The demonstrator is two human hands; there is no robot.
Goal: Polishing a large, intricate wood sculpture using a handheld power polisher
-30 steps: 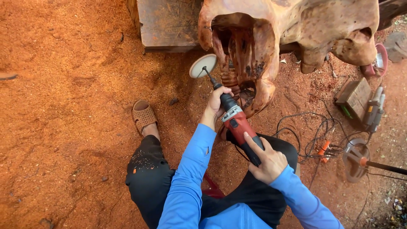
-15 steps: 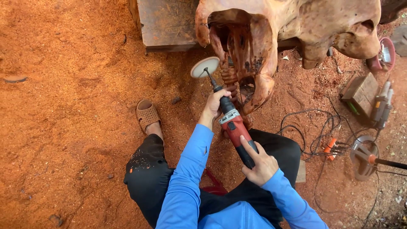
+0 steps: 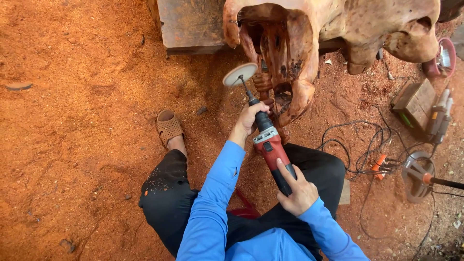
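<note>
**Sander at the hollow root**

Left hand clamps the grinder's black neck; right hand wraps its red body. The pale round disc hangs just beside the gnarled, glossy root, over sawdust.

I see open ground covered in reddish-orange sawdust, lit by even daylight. A weathered wooden block sits at the top of my view. To the right, black cables tangle over the dirt near a small wooden box and a round metal guard. A dark scrap lies far left.
</note>
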